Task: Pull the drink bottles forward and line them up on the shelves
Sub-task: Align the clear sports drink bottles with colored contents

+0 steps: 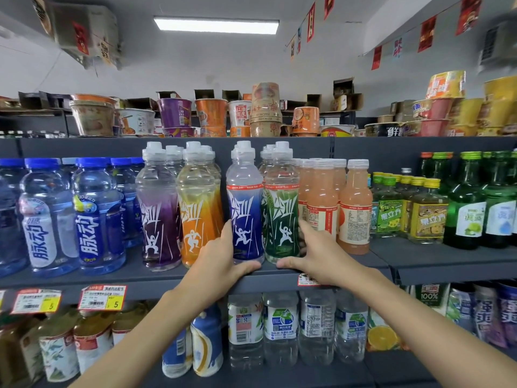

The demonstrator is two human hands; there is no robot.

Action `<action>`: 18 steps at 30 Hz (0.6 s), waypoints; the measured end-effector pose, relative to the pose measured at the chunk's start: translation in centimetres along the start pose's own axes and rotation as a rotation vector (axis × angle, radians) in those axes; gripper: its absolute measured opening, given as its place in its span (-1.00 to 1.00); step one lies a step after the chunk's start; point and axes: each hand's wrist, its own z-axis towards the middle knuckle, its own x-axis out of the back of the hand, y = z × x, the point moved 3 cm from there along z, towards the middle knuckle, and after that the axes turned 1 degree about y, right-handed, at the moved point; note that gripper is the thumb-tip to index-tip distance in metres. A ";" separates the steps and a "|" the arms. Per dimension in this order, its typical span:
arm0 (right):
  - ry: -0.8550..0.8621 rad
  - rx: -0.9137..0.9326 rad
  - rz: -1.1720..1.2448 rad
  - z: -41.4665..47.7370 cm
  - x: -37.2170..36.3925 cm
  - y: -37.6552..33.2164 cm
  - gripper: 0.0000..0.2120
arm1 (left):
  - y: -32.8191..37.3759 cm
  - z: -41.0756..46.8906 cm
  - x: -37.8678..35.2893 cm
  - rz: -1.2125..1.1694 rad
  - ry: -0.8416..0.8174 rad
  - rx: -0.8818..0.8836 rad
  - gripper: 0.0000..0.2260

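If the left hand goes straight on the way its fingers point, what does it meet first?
Probably nothing soon: the left hand points into the gap between the orange bottle and the blue bottle it holds; depth is unclear.

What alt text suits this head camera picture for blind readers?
On a shop shelf, the left hand grips a blue drink bottle and the right hand a green bottle. A purple bottle and an orange bottle stand to their left.

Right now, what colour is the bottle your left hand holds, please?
The bottle is blue-labelled, clear above; head view.
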 end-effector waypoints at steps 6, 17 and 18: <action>0.014 -0.005 -0.019 0.1 -0.1 -0.2 -0.09 | 0.2 0.1 0.0 -0.019 -0.012 0.016 -0.23; 0.015 0.014 -0.027 -0.2 0.1 -0.7 -0.04 | 0.5 0.3 0.0 0.101 -0.031 0.073 -0.14; 0.013 0.019 -0.029 -0.3 0.1 -0.7 -0.03 | 0.5 0.3 0.0 0.109 -0.036 0.086 -0.13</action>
